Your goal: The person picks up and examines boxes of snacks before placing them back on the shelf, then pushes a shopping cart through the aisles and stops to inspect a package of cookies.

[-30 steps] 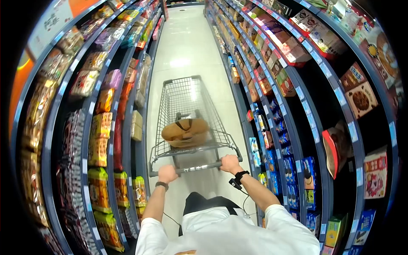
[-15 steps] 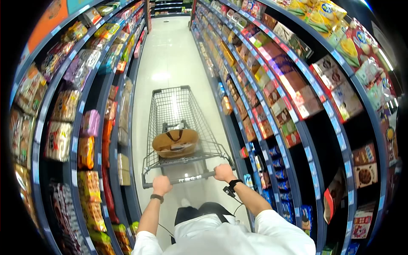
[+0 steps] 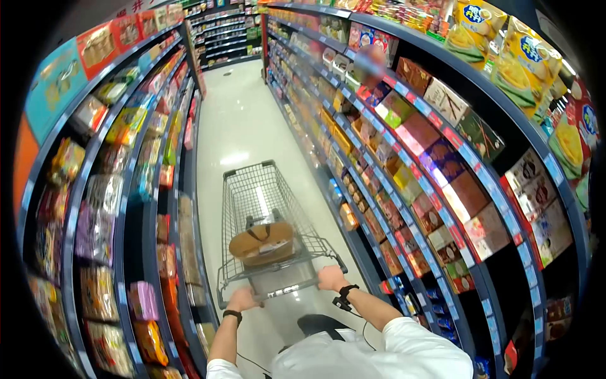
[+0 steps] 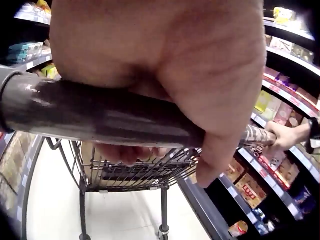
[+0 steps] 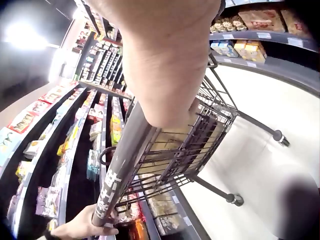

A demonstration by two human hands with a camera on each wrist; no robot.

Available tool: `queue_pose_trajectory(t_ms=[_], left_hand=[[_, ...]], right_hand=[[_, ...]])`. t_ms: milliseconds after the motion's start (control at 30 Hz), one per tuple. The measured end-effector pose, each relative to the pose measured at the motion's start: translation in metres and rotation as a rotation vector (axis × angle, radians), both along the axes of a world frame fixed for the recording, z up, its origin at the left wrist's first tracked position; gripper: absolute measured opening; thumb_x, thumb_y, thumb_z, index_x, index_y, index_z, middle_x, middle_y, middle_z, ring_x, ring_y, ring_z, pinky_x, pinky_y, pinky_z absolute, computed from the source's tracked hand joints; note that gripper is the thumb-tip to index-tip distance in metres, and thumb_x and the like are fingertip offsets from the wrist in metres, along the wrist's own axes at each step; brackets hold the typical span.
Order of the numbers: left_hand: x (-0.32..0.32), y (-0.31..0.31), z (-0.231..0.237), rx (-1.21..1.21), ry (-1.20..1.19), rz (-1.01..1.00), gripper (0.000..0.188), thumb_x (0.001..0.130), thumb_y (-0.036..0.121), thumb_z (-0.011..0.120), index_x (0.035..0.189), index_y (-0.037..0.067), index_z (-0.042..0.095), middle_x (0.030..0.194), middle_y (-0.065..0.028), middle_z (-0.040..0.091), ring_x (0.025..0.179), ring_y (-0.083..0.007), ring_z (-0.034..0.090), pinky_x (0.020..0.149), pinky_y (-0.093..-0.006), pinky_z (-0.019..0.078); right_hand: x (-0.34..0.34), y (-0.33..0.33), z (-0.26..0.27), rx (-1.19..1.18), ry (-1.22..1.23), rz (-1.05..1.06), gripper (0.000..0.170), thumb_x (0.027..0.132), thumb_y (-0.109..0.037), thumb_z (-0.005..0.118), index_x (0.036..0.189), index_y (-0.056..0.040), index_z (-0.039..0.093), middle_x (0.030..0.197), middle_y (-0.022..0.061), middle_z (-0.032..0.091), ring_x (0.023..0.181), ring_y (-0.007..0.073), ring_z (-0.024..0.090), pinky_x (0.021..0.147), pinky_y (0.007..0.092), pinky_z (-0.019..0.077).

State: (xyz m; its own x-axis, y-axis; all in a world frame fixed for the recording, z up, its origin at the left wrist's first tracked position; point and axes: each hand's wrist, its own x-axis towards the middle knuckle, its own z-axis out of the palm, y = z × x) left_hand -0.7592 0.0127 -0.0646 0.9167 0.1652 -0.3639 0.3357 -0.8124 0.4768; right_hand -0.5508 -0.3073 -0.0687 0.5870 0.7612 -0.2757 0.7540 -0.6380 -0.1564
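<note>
My left hand [image 3: 243, 298] grips the left part of a shopping cart's dark handle bar [image 3: 284, 289]. In the left wrist view its fingers [image 4: 130, 154] curl under the bar, and the thumb hangs down on the near side. Toward the bar's other end, my right hand [image 3: 331, 278] holds on too; the left wrist view shows this right hand [image 4: 285, 136] wrapped around it. A wire-mesh shopping cart [image 3: 252, 183] stretches ahead of both hands. Inside, near the handle, sits a brown bag [image 3: 262, 245] with a dark strap handle and pale things in its mouth.
Tall shelves of packaged food line the aisle, with packets on the left shelf [image 3: 101, 290] and boxes on the right shelf [image 3: 435, 167]. Pale, shiny floor [image 3: 233, 117] runs ahead to a cross shelf [image 3: 224, 44] at the far end.
The cart has rolled forward along the aisle, and the shelf goods have slid back past me. More of the far shelf shows now. Both hands stay on the handle bar.
</note>
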Motion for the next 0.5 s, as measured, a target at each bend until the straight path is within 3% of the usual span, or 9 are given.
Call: queue_pose_trajectory(t_ms=[33,133,167,267,300,400,433,500], left_hand=[[0.021,0.015,-0.002,0.009,-0.045,0.016,0.050,0.060,0.041,0.087,0.085,0.004,0.064,0.092,-0.0199,0.065,0.093,-0.0388,0.062,0.083,-0.0449,0.0519],[0.080,0.062,0.003,0.026,-0.168,0.065,0.063,0.059,0.036,0.090,0.104,0.004,0.059,0.116,-0.0227,0.057,0.114,-0.0403,0.053,0.093,-0.0447,0.0479],[0.100,0.077,0.005,0.003,-0.095,0.098,0.074,0.057,0.032,0.091,0.116,0.005,0.055,0.130,-0.0225,0.047,0.125,-0.0409,0.043,0.101,-0.0471,0.0424],[0.162,0.123,0.002,0.180,-0.361,0.062,0.080,0.056,0.031,0.091,0.123,0.006,0.055,0.134,-0.0207,0.045,0.128,-0.0391,0.041,0.106,-0.0497,0.0380],[0.183,0.142,0.000,0.147,-0.267,0.071,0.090,0.055,0.032,0.091,0.133,0.008,0.053,0.143,-0.0205,0.040,0.136,-0.0389,0.035,0.112,-0.0513,0.0326],[0.247,0.201,-0.015,0.278,-0.288,-0.040,0.092,0.059,0.041,0.090,0.136,0.008,0.052,0.149,-0.0223,0.039,0.139,-0.0419,0.035,0.115,-0.0529,0.0305],[0.269,0.221,-0.021,0.271,-0.240,-0.033,0.092,0.060,0.044,0.088,0.139,0.011,0.052,0.155,-0.0199,0.032,0.145,-0.0404,0.026,0.117,-0.0549,0.0265],[0.315,0.261,-0.029,0.285,-0.193,-0.050,0.089,0.060,0.044,0.089,0.137,0.013,0.055,0.157,-0.0188,0.029,0.147,-0.0395,0.022,0.117,-0.0555,0.0257]], right_hand=[[0.020,0.018,0.011,-0.060,0.034,-0.023,0.019,0.074,-0.022,0.064,0.080,-0.0092,0.076,0.079,0.0146,0.073,0.080,0.0343,0.072,0.071,0.0455,0.0578],[0.086,0.071,0.017,-0.103,0.079,-0.012,0.020,0.073,-0.022,0.064,0.082,-0.0087,0.076,0.082,0.0150,0.073,0.081,0.0343,0.072,0.071,0.0459,0.0579],[0.106,0.088,0.017,-0.093,0.083,-0.021,0.020,0.072,-0.022,0.065,0.082,-0.0085,0.076,0.082,0.0153,0.073,0.080,0.0347,0.072,0.070,0.0460,0.0579],[0.166,0.138,0.005,0.007,0.062,-0.050,0.022,0.066,-0.024,0.067,0.075,-0.0067,0.074,0.076,0.0171,0.072,0.074,0.0347,0.072,0.066,0.0454,0.0571],[0.187,0.155,0.009,-0.022,0.078,-0.043,0.022,0.066,-0.024,0.067,0.076,-0.0064,0.074,0.077,0.0170,0.072,0.074,0.0350,0.072,0.066,0.0456,0.0573],[0.245,0.206,0.011,0.008,0.055,-0.066,0.018,0.067,-0.023,0.066,0.073,-0.0073,0.074,0.075,0.0162,0.071,0.074,0.0364,0.070,0.066,0.0478,0.0562],[0.265,0.224,0.010,0.009,0.062,-0.055,0.018,0.065,-0.022,0.066,0.071,-0.0066,0.073,0.073,0.0171,0.070,0.073,0.0367,0.070,0.064,0.0483,0.0552],[0.307,0.260,0.011,0.015,0.075,-0.068,0.018,0.065,-0.022,0.066,0.071,-0.0057,0.073,0.072,0.0171,0.069,0.072,0.0367,0.069,0.064,0.0484,0.0549]])
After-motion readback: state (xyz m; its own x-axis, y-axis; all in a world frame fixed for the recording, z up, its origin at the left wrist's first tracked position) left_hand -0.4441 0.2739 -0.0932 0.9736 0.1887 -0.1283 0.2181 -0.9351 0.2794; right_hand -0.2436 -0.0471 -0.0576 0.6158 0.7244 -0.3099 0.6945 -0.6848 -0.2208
